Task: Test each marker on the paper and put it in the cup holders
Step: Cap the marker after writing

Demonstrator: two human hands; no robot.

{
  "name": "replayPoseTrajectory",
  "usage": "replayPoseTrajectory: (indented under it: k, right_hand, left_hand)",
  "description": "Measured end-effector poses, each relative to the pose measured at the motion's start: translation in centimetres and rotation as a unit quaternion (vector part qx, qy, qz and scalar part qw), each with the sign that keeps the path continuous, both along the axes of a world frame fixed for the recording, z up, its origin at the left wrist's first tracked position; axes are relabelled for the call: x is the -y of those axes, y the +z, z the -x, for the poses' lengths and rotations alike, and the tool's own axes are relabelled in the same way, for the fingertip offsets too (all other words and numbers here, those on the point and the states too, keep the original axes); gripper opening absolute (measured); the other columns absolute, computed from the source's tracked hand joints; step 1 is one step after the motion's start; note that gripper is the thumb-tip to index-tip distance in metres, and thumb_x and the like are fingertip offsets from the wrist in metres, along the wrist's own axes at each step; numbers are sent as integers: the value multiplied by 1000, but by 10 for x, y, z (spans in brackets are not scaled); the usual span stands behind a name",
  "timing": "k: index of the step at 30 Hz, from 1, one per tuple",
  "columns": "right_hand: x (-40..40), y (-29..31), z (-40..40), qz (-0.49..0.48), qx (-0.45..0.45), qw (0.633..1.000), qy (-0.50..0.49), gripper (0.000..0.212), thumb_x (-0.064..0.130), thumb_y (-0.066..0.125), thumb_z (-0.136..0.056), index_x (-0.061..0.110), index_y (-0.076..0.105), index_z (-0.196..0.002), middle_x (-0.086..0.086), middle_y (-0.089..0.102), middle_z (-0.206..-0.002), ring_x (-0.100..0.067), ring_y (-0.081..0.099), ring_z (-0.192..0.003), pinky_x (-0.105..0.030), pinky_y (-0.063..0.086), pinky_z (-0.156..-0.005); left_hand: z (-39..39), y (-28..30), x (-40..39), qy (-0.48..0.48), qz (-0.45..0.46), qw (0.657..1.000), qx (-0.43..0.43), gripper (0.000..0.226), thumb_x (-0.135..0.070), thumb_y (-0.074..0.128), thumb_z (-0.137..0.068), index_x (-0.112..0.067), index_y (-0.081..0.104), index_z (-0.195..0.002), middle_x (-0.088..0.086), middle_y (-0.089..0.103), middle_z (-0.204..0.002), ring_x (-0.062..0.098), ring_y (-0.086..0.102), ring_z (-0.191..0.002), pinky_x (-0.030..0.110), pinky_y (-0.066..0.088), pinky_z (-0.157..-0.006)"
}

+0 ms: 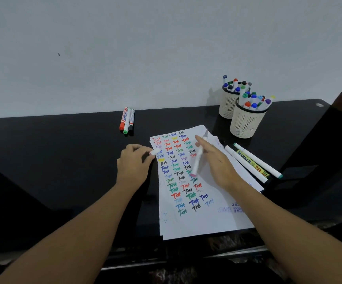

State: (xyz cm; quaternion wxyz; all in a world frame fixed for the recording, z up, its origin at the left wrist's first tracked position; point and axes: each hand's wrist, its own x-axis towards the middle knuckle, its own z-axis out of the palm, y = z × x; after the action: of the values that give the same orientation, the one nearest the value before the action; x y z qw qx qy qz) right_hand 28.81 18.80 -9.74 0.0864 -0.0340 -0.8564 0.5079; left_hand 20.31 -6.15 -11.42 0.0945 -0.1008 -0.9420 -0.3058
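Observation:
A white paper [211, 214] covered in coloured "Test" marks lies on the black table [63, 152]. My right hand [217, 160] holds a white marker with a pink end [198, 158] slanted over the paper, the pink end low near the writing. At the paper's left edge my left hand [134, 160] pinches a small white cap [155, 151]. Two cream mesh cup holders, near [246, 124] and far [227, 105], stand at the back right, each full of markers.
Three markers, red, green and black [127, 120], lie side by side at the back middle. Three more markers [252, 160] lie to the right of the paper. A white wall runs behind the table. A dark object stands at the right edge.

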Motion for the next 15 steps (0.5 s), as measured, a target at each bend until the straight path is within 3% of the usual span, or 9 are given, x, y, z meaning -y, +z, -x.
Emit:
replayPoseTrajectory:
  k: [2,5,6,8,10,13,15]
  right_hand:
    - [1,3,1,13,0,1000,-20,40,44,43,-110,37,54,-147,17,51,-150,5,43,-132,-2,30,-94]
    - [2,13,6,30,26,998,-53,25,34,50,-108,44,61,-129,13,65,-131,-5,64,-111,-33,61,-83]
    - [3,17,8,35,39,997,-56,25,30,51,-108,46,58,-126,12,69,-122,-7,69,-100,-42,64,-78]
    - [1,25,12,18,52,998,-34,34,27,56,-106,47,44,-132,9,72,-109,-13,71,-84,-43,62,-77]
    - [1,31,15,-62,57,996,-1,45,33,63,-103,39,35,-137,9,71,-111,-17,70,-88,-42,60,-86]
    - [10,33,19,-240,53,969,35,28,39,62,-102,34,54,-128,9,70,-123,-16,66,-101,-41,56,-89]
    - [16,32,21,-290,38,955,57,23,40,60,-102,38,63,-125,9,71,-121,-13,63,-100,-37,56,-84]
  left_hand:
    - [-1,0,0,-10,-9,1000,-17,21,-32,60,-99,-32,67,-120,-7,55,-121,14,50,-112,39,40,-100]
    - [-5,1,-1,-38,-39,997,-47,20,-22,56,-102,-27,65,-119,-8,61,-108,9,55,-98,34,50,-87]
    - [-6,2,-1,-45,-44,996,-58,20,-19,56,-102,-26,64,-118,-9,63,-105,7,56,-93,28,50,-80]
    - [-8,3,-1,-48,-44,996,-63,20,-18,56,-101,-24,64,-118,-9,66,-103,4,57,-87,18,44,-72]
    - [-10,3,0,-48,-46,996,-62,18,-20,56,-102,-24,63,-118,-12,66,-102,1,57,-82,13,38,-68]
    - [-13,5,-2,-48,-53,996,-57,17,-23,55,-103,-25,61,-118,-14,66,-98,-3,56,-79,12,35,-63]
    - [-14,6,-2,-52,-51,996,-60,17,-23,54,-103,-25,61,-118,-13,66,-97,-3,56,-77,12,34,-61]
